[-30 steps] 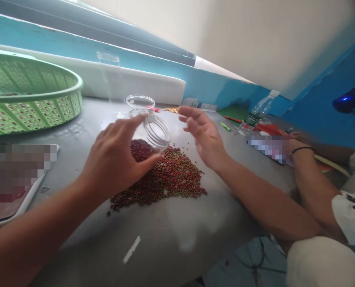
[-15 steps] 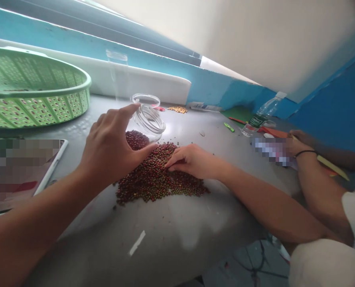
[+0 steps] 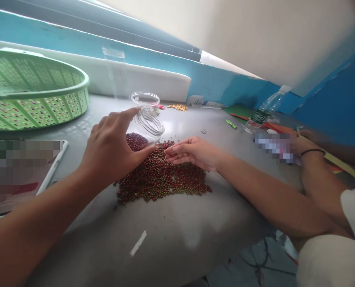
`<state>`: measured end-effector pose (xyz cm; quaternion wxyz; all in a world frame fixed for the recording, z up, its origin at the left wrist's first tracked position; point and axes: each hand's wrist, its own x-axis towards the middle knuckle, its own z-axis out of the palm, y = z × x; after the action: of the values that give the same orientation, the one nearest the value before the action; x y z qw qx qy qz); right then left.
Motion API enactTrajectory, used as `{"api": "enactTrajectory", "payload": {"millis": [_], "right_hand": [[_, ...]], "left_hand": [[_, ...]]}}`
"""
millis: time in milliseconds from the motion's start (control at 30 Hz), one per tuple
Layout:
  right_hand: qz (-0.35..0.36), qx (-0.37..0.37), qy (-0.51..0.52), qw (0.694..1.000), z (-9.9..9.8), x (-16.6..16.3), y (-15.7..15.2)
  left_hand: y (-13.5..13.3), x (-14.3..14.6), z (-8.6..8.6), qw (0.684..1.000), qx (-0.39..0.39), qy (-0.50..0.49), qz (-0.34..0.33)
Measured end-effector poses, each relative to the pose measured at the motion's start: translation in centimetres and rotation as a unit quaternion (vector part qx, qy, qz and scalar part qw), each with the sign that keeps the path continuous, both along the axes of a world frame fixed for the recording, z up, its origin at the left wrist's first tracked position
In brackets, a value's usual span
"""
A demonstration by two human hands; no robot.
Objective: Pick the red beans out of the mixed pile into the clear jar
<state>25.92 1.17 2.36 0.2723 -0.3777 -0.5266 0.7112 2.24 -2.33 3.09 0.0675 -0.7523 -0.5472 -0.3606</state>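
My left hand [image 3: 111,143] is wrapped round a clear jar [image 3: 150,121], tilted with its round mouth facing toward the right. The jar is over the back of a spread heap of small red and green beans [image 3: 153,179]. Just right of the jar's mouth is my right hand [image 3: 192,153], at the heap's upper right edge. Its palm shows partly, and its fingers are curled with the tips drawn together. Whatever may lie between those fingertips is too small to make out. Darker red beans [image 3: 136,139] show beside and through the jar.
A green basket [image 3: 72,105] stands at the left, behind a white-edged tray [image 3: 53,167]. Behind the jar are another clear round container [image 3: 145,97], a tall clear container [image 3: 115,75] and yellow kernels [image 3: 178,107]. A water bottle [image 3: 265,111] and another person's hand [image 3: 304,143] are at the right.
My right hand has lifted slightly from the beans and turned, so that more of its palm and fingers shows. My left hand keeps the jar in nearly the same place.
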Motion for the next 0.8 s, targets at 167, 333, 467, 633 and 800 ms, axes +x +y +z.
{"api": "enactTrajectory", "payload": {"millis": [167,333,467,633,800], "right_hand": [[-0.004,0.021,-0.013,1.000,-0.11,-0.04,-0.11],[-0.014,0.098,-0.091,0.991,-0.15,-0.02,-0.32],[-0.025,0.116,-0.096,0.988,-0.17,-0.04,-0.32],[-0.089,0.125,-0.042,0.987,-0.16,0.10,0.10],[-0.147,0.098,0.002,0.984,0.11,0.17,0.62]], "left_hand": [[0.00,0.07,-0.13,1.000,-0.006,0.009,0.002],[-0.14,0.14,0.06,1.000,-0.008,0.014,0.005],[-0.30,0.28,0.18,1.000,-0.012,0.025,0.000],[-0.32,0.30,0.14,0.999,-0.006,0.032,-0.005],[-0.32,0.30,0.11,0.998,0.010,0.055,-0.042]]}}
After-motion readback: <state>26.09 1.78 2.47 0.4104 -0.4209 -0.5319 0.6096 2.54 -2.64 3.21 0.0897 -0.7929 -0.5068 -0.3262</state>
